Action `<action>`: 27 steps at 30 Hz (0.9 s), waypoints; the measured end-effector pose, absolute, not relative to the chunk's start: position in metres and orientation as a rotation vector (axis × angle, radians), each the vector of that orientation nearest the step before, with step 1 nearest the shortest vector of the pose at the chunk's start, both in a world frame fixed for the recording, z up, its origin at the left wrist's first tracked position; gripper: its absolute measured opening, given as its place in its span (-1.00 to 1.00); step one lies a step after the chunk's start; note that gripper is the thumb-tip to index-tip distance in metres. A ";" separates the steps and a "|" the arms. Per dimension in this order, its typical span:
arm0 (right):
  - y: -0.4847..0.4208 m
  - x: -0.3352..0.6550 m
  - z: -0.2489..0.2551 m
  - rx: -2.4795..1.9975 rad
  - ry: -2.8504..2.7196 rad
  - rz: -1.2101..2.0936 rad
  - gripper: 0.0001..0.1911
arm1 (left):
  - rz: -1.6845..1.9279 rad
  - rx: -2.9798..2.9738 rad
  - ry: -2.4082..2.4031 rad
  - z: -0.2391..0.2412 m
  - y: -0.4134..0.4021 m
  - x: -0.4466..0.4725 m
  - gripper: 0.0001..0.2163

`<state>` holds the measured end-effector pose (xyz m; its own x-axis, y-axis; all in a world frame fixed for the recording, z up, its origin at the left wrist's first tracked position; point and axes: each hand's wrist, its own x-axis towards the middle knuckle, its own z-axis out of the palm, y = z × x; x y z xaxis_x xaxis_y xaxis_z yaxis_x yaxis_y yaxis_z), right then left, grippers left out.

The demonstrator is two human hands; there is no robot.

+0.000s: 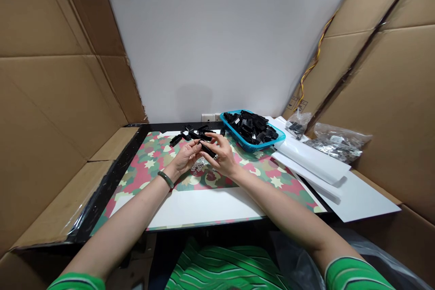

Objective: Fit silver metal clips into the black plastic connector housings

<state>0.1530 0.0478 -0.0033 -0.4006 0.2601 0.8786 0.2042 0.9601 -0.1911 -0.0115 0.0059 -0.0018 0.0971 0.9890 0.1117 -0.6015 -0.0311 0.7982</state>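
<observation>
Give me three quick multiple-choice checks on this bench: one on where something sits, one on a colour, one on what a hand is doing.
1. Where is the teal basket?
A) At the near edge, by the person's body
B) Beyond the hands, at the far right of the patterned mat
C) On top of the plastic bags

2. What colour is the bangle on the left wrist?
A) Green
B) Red
C) White

3. What is the right hand doing?
A) Resting flat on the mat
B) Reaching into the basket
C) Holding a black plastic part with the left hand

Answers:
1. B: the basket overlaps the mat's far right.
2. A: the band shows green.
3. C: both hands meet around the part, above the mat.
</observation>
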 end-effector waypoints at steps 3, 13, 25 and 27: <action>0.049 0.153 -0.004 -0.343 -2.010 0.083 -0.74 | 1.417 0.827 0.606 -0.002 0.006 -0.011 -0.65; 0.047 0.151 -0.006 -0.337 -1.982 0.115 -0.78 | 1.400 0.825 0.605 -0.001 0.005 -0.010 -0.66; 0.046 0.151 -0.004 -0.355 -1.964 0.079 -0.71 | 1.413 0.836 0.594 -0.003 0.006 -0.010 -0.67; 0.045 0.151 -0.004 -0.354 -1.961 0.072 -0.70 | 1.413 0.840 0.596 -0.002 0.005 -0.009 -0.67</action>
<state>0.1511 0.0454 -0.0041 -0.3666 0.2794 0.8875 0.2135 0.9537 -0.2121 -0.0092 0.0054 -0.0017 0.0949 0.9881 0.1212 -0.6024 -0.0399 0.7972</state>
